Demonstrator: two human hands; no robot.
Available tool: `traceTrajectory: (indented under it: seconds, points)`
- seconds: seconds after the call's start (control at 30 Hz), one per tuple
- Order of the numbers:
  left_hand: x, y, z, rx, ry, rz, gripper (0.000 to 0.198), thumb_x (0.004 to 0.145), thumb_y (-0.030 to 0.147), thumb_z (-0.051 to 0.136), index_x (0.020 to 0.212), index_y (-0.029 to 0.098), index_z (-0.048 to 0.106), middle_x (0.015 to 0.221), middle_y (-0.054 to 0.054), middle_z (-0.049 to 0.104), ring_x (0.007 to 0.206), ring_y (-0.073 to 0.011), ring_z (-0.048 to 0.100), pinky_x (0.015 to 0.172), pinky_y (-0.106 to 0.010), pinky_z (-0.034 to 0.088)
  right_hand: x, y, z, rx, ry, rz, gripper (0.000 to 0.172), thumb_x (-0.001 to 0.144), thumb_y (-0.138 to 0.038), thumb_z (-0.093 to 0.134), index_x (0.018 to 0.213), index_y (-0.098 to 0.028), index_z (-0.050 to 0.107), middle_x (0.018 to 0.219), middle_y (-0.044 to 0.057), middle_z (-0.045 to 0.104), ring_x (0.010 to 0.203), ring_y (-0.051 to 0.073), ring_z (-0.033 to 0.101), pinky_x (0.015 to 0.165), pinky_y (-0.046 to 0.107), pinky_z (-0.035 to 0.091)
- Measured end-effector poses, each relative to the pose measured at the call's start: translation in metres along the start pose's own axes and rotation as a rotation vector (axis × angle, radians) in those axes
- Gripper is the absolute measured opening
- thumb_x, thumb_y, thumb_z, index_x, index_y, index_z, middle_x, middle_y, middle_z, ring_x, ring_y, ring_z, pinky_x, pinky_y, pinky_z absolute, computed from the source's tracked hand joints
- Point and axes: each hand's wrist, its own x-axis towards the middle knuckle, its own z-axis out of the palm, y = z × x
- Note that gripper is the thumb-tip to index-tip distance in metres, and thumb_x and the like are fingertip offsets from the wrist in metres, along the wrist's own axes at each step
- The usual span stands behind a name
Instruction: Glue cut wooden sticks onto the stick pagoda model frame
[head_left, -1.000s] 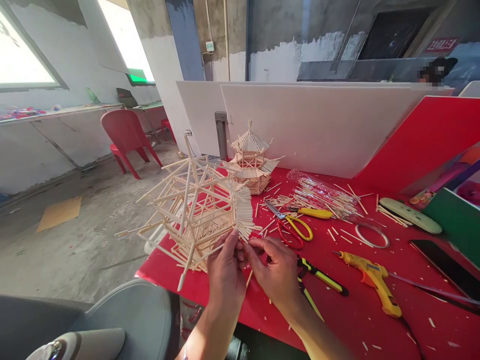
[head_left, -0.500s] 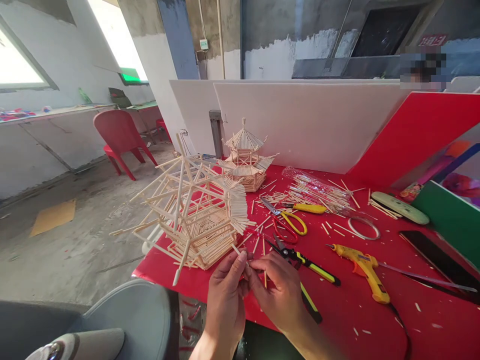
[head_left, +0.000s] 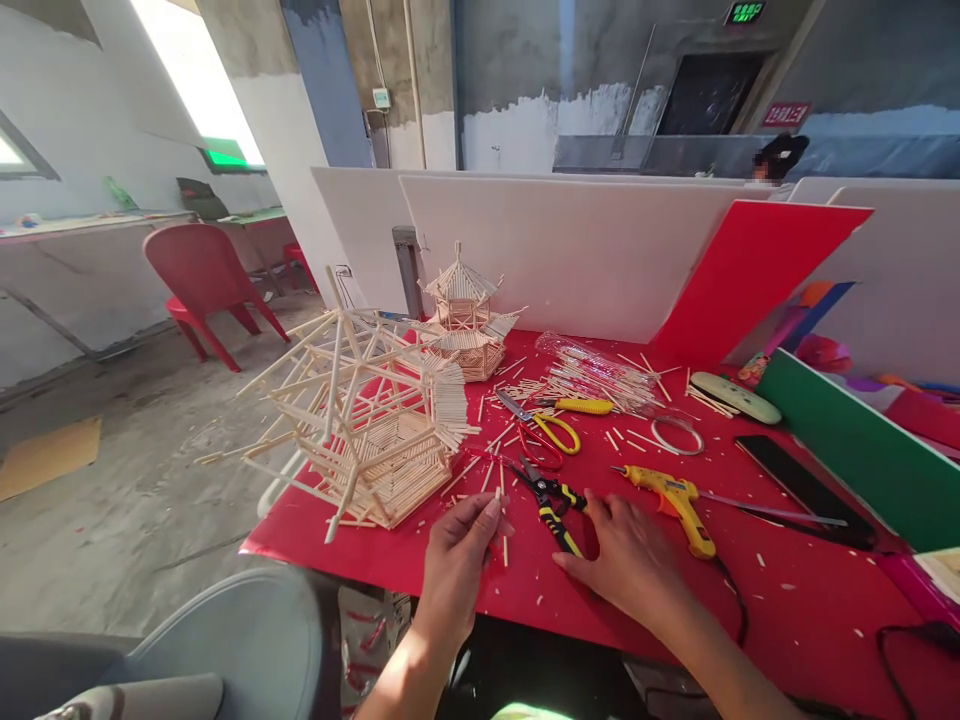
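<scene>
My left hand is pinched on a short wooden stick held upright above the red table. A large stick-built frame model lies on its side just to the hand's left, apart from it. Over the black-and-yellow cutters, my right hand rests with its fingers spread, fingertips at the cutter handles. A yellow glue gun lies just beyond that hand.
A small finished stick pavilion stands at the table's back. Yellow and red scissors, a bag of sticks, a wire ring, a black phone and loose sticks lie around. White boards wall the back; a red chair stands left.
Both hands left the big model's edge and drew back. My right hand moved right, let go of the stick and opened over the cutters. The left hand kept the stick.
</scene>
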Motion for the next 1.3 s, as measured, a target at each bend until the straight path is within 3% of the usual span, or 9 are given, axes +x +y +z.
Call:
traceTrajectory:
  seconds: [0.1, 0.2, 0.33, 0.43, 0.57, 0.67, 0.8, 1.1, 1.3]
  points:
    - [-0.003, 0.001, -0.003, 0.037, -0.026, 0.06, 0.037, 0.067, 0.047, 0.082, 0.081, 0.014, 0.074, 0.061, -0.002, 0.064, 0.05, -0.0074, 0.045, 0.045, -0.018, 0.031, 0.011, 0.005, -0.011, 0.257, -0.042, 0.038, 0.062, 0.063, -0.041, 0.075, 0.117, -0.01, 0.067, 0.115, 0.022, 0.064, 0.111, 0.042, 0.058, 0.094, 0.055, 0.042]
    - [-0.006, 0.002, -0.007, 0.038, -0.039, 0.077, 0.038, 0.069, 0.047, 0.081, 0.086, 0.014, 0.074, 0.062, -0.002, 0.064, 0.052, -0.0089, 0.049, 0.045, -0.018, 0.032, 0.013, 0.015, -0.029, 0.417, -0.121, -0.016, 0.042, 0.082, -0.049, 0.056, 0.102, -0.015, 0.071, 0.09, 0.013, 0.071, 0.087, 0.03, 0.068, 0.076, 0.042, 0.052]
    - [-0.009, 0.003, -0.007, 0.019, -0.044, 0.073, 0.043, 0.067, 0.048, 0.083, 0.092, 0.014, 0.072, 0.061, -0.001, 0.062, 0.05, -0.0086, 0.048, 0.044, -0.018, 0.032, -0.011, 0.013, -0.04, 0.775, -0.214, -0.146, 0.06, 0.099, -0.037, 0.014, 0.108, -0.015, 0.07, 0.066, 0.008, 0.066, 0.078, 0.022, 0.07, 0.067, 0.032, 0.052]
    - [-0.009, 0.004, -0.004, 0.035, -0.057, 0.08, 0.039, 0.069, 0.047, 0.082, 0.088, 0.015, 0.071, 0.064, 0.0, 0.062, 0.048, -0.0068, 0.046, 0.044, -0.017, 0.032, -0.04, -0.005, -0.029, 0.997, -0.269, -0.218, 0.042, 0.09, -0.025, 0.034, 0.116, -0.017, 0.067, 0.07, 0.006, 0.068, 0.074, 0.019, 0.07, 0.071, 0.03, 0.051]
    - [-0.009, 0.005, -0.006, 0.102, -0.08, 0.153, 0.032, 0.076, 0.046, 0.077, 0.087, 0.016, 0.07, 0.065, 0.001, 0.061, 0.046, -0.0055, 0.042, 0.044, -0.017, 0.032, -0.059, -0.031, -0.013, 0.902, -0.263, -0.225, 0.046, 0.075, -0.018, 0.053, 0.119, -0.022, 0.065, 0.082, 0.003, 0.073, 0.068, 0.02, 0.069, 0.07, 0.033, 0.054]
    - [-0.011, 0.006, -0.009, 0.176, -0.104, 0.229, 0.029, 0.082, 0.044, 0.072, 0.09, 0.017, 0.07, 0.066, 0.0, 0.062, 0.047, -0.0071, 0.044, 0.045, -0.019, 0.034, -0.053, -0.034, -0.014, 0.81, -0.188, -0.218, 0.062, 0.069, -0.013, 0.055, 0.13, -0.024, 0.057, 0.111, 0.007, 0.072, 0.099, 0.026, 0.069, 0.087, 0.04, 0.055]
    - [-0.014, 0.01, -0.009, 0.26, -0.128, 0.283, 0.03, 0.084, 0.046, 0.068, 0.078, 0.017, 0.069, 0.063, -0.001, 0.06, 0.046, -0.0086, 0.043, 0.045, -0.021, 0.033, -0.039, -0.028, -0.02, 0.526, -0.089, -0.31, 0.079, 0.067, -0.01, 0.056, 0.143, -0.023, 0.043, 0.143, 0.011, 0.054, 0.133, 0.03, 0.049, 0.11, 0.051, 0.04]
    - [-0.014, 0.014, -0.011, 0.437, -0.152, 0.345, 0.031, 0.089, 0.041, 0.061, 0.068, 0.019, 0.065, 0.053, 0.001, 0.05, 0.047, -0.0115, 0.041, 0.048, -0.023, 0.03, -0.031, -0.033, -0.031, 0.293, -0.075, -0.39, 0.076, 0.074, -0.016, 0.06, 0.145, -0.023, 0.037, 0.14, 0.015, 0.054, 0.132, 0.033, 0.049, 0.107, 0.053, 0.044]
    - [-0.014, 0.013, -0.011, 0.464, -0.168, 0.376, 0.029, 0.088, 0.038, 0.062, 0.066, 0.019, 0.067, 0.06, -0.003, 0.058, 0.051, -0.0136, 0.044, 0.049, -0.023, 0.032, -0.029, -0.034, -0.03, 0.304, -0.026, -0.428, 0.071, 0.072, -0.016, 0.06, 0.14, -0.021, 0.041, 0.133, 0.015, 0.059, 0.123, 0.032, 0.056, 0.102, 0.05, 0.048]
